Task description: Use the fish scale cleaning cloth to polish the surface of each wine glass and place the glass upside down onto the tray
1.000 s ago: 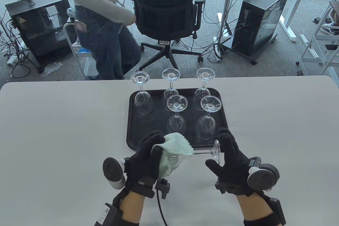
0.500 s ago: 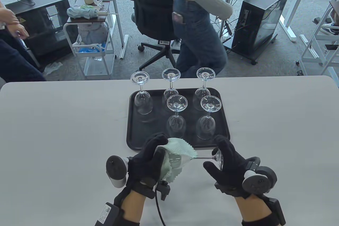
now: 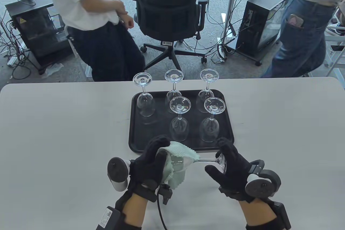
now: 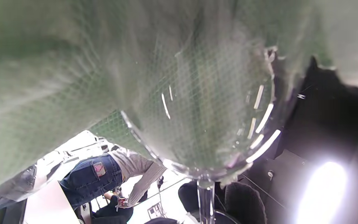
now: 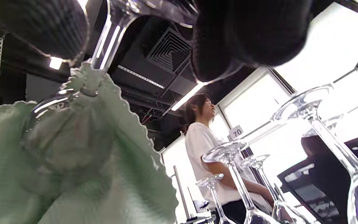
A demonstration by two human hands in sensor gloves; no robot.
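Observation:
I hold a wine glass [image 3: 188,162] on its side above the table, just in front of the black tray [image 3: 134,133]. My left hand [image 3: 155,157] wraps the pale green cloth [image 3: 179,153] round the bowl and grips it. My right hand [image 3: 225,164] pinches the foot of the glass [image 3: 221,161] between thumb and fingers. The left wrist view is filled by cloth [image 4: 57,62] seen through the glass bowl [image 4: 204,124]. In the right wrist view the stem [image 5: 104,40] runs into the cloth [image 5: 73,161]. Several glasses [image 3: 179,118] stand upside down on the tray.
The tray's front left area [image 3: 145,135] is bare. Beyond the table's far edge stand an office chair [image 3: 168,11], two computer towers [image 3: 265,22] and two people, one at left [image 3: 94,25], one at right [image 3: 304,25].
My hands and the glass dropped slightly toward me in the first half second, then held still. Behind the table, one person walked from left to right and another stepped in at left.

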